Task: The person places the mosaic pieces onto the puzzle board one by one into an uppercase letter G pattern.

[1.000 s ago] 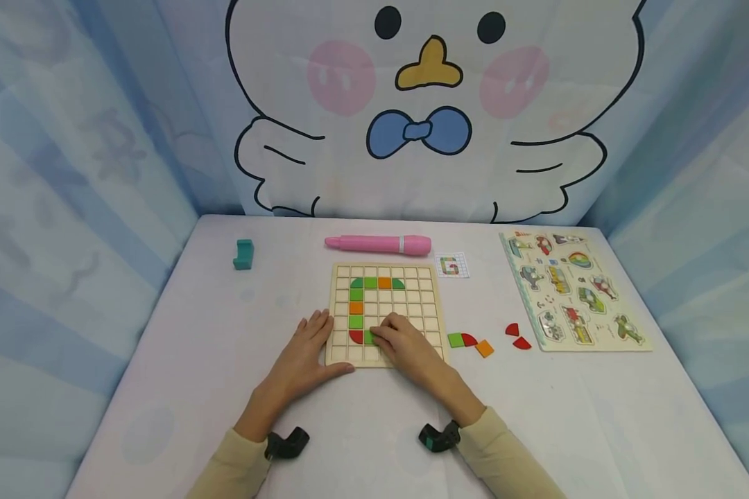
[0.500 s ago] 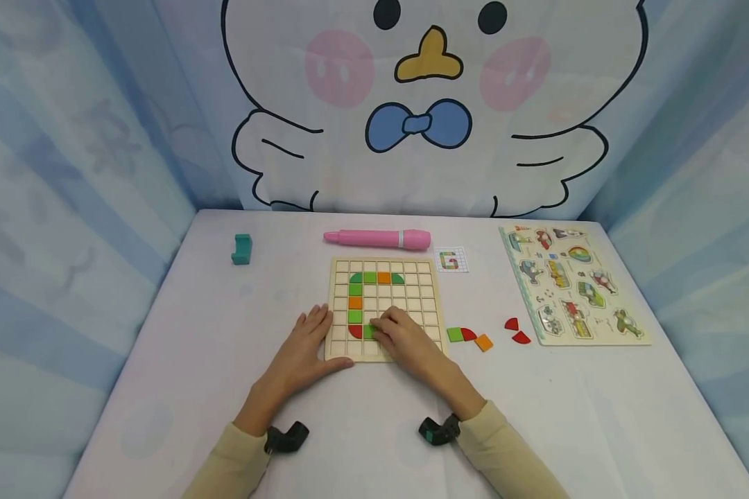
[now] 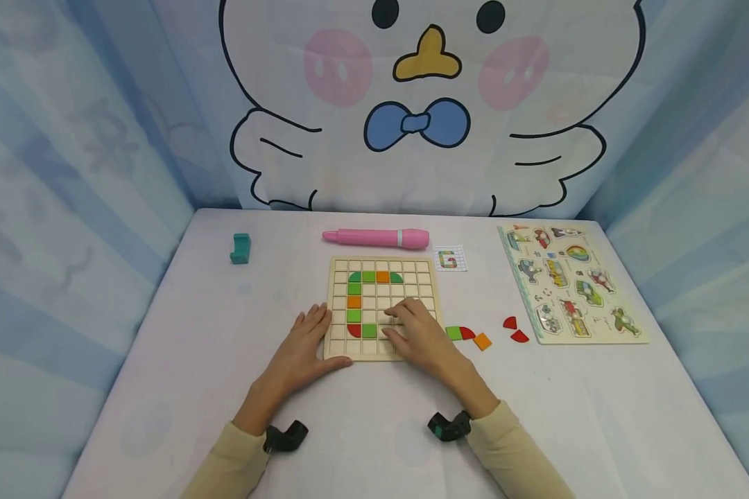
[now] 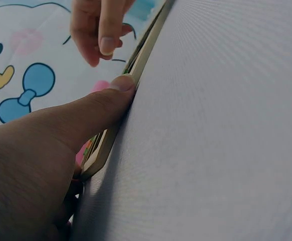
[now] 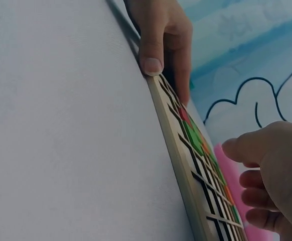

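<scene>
A wooden grid board [image 3: 422,292] lies on the table. Green, orange and red tiles fill some of its cells in a C-shaped outline. My left hand [image 3: 296,353] steadies the board at its left side, fingers extended along the edge and thumb [image 4: 122,83] pressed on the front corner rim. Above the right half of the board hovers my right hand [image 3: 421,336], thumb and fingers parted and holding nothing. Just left of its fingertips, a green square tile [image 3: 369,331] sits in the bottom row beside a red quarter-circle tile [image 3: 354,331].
Right of the board lie a loose green square [image 3: 453,333], a red quarter-circle [image 3: 467,333], an orange square [image 3: 483,342] and two more red pieces [image 3: 519,336]. A pink marker [image 3: 374,238], a pattern card [image 3: 450,258], a teal block [image 3: 240,249] and a picture puzzle [image 3: 574,291] stand farther back.
My right hand has let go of the green square in the bottom row, lifted and shifted right, its fingers spreading apart. The left hand stays put on the board's edge.
</scene>
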A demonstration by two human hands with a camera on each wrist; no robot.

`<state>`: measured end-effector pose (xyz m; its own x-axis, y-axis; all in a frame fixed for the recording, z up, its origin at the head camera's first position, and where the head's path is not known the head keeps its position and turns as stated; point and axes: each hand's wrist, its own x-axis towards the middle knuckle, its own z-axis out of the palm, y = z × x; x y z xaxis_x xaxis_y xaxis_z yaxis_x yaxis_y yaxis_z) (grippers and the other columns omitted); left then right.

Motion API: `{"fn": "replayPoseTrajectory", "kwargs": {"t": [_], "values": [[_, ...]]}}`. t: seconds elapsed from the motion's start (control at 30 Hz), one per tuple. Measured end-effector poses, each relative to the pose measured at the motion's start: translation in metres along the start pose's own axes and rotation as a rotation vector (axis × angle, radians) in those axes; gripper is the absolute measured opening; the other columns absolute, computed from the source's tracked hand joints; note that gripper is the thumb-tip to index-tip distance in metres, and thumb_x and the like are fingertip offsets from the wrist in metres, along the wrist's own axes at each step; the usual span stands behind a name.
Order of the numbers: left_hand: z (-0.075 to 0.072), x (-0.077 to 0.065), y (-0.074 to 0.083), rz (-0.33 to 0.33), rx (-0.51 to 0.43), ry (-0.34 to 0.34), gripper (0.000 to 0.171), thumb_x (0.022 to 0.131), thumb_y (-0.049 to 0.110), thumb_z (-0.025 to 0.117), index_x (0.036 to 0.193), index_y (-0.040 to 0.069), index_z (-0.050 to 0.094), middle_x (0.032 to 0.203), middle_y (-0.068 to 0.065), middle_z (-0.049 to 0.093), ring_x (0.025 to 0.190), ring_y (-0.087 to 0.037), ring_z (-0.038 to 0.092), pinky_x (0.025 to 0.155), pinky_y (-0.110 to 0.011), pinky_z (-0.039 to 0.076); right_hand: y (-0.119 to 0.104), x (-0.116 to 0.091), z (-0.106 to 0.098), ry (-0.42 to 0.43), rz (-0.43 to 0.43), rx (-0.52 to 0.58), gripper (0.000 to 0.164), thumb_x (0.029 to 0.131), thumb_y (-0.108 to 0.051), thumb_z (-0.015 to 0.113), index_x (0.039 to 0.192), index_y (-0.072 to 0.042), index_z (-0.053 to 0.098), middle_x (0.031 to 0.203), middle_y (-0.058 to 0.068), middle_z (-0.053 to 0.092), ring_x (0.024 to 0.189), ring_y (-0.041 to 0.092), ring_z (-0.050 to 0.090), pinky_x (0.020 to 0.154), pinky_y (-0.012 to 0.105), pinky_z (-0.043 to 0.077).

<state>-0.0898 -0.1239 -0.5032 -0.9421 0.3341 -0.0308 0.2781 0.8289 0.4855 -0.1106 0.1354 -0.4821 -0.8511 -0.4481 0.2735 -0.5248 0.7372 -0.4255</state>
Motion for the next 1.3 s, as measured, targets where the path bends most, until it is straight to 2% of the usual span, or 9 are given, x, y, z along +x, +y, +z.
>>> {"fn": "replayPoseTrajectory", "kwargs": {"t": [0.3, 0.97, 1.3], "values": [[0.000, 0.000, 0.000, 0.001, 0.004, 0.005, 0.105, 0.080, 0.064, 0.073, 0.154, 0.000, 0.034, 0.163, -0.015, 0.032, 0.155, -0.032, 0.023, 0.128, -0.049, 0.018, 0.010, -0.006, -0.012, 0.046, 0.005, 0.020, 0.032, 0.089, -0.016, 0.075, 0.117, -0.002, 0.066, 0.113, 0.007, 0.060, 0.109, 0.022, 0.056, 0.093, 0.037, 0.056], [-0.001, 0.000, 0.000, 0.005, -0.001, 0.001, 0.104, 0.081, 0.061, 0.074, 0.154, -0.001, 0.033, 0.163, -0.016, 0.032, 0.155, -0.033, 0.023, 0.128, -0.050, 0.018, 0.030, -0.026, -0.033, 0.104, 0.106, 0.009, 0.035, 0.087, -0.014, 0.075, 0.118, 0.001, 0.065, 0.113, 0.011, 0.062, 0.105, 0.024, 0.058, 0.089, 0.040, 0.056], [-0.001, -0.001, 0.001, 0.003, -0.006, -0.004, 0.104, 0.081, 0.061, 0.074, 0.154, -0.001, 0.033, 0.163, -0.016, 0.032, 0.155, -0.032, 0.023, 0.128, -0.050, 0.018, 0.041, -0.041, -0.042, 0.091, 0.238, 0.000, 0.036, 0.089, -0.015, 0.074, 0.120, 0.001, 0.064, 0.113, 0.011, 0.061, 0.107, 0.026, 0.057, 0.090, 0.042, 0.056]]}}
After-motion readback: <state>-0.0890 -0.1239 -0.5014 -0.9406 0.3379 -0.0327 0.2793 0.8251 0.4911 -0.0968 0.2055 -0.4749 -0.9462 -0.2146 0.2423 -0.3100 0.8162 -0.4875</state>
